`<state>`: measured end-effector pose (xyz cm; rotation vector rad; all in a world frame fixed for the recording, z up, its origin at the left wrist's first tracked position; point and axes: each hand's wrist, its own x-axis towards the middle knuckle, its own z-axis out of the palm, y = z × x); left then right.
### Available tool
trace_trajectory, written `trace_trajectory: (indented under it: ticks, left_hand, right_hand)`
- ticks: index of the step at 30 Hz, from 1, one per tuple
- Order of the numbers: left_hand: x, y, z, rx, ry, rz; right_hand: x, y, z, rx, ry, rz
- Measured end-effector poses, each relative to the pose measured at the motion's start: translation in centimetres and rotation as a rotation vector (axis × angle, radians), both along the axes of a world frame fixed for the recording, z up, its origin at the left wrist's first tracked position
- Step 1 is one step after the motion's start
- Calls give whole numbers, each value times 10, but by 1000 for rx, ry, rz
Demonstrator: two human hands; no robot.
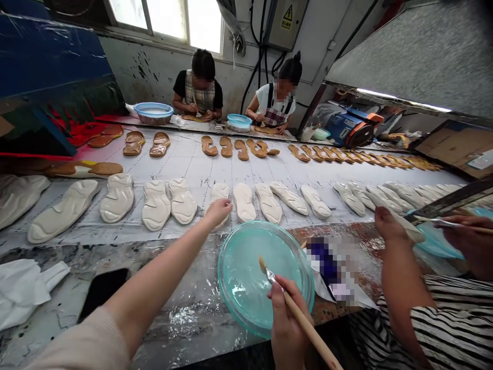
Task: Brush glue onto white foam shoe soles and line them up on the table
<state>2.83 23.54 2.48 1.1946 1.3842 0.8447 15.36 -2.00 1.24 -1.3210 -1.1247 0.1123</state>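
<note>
My left hand (pixel 220 209) reaches across the bench to a white insole (pixel 220 189) in the near row, its fingers closed at that piece's near end; the fingertips are partly hidden. In my right hand (pixel 285 313) is a paintbrush (pixel 308 329) with a wooden handle and metal ferrule. The bristles point away from me, over a round teal basin (pixel 228 295) holding cloudy liquid. More white insoles lie to both sides, such as one (pixel 244 202) just right of my left hand.
Brown insoles (pixel 242 149) form a farther row on the white belt (pixel 173 165). Two people sit opposite with blue basins (pixel 154 110). At right, a co-worker's hand (pixel 391 223) holds a white piece. A dark phone (pixel 103 290) and crumpled tissue (pixel 23 290) lie at left.
</note>
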Motion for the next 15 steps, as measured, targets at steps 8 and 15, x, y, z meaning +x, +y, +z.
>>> trace_trajectory:
  ticks: [8,15]
  left_hand:
    - [94,42,-15,-168,412,-132]
    - [60,41,3,-214,142,-68]
  right_hand:
    - [-3,4,-1,28,485,-103]
    - [6,55,29,11,718,-61]
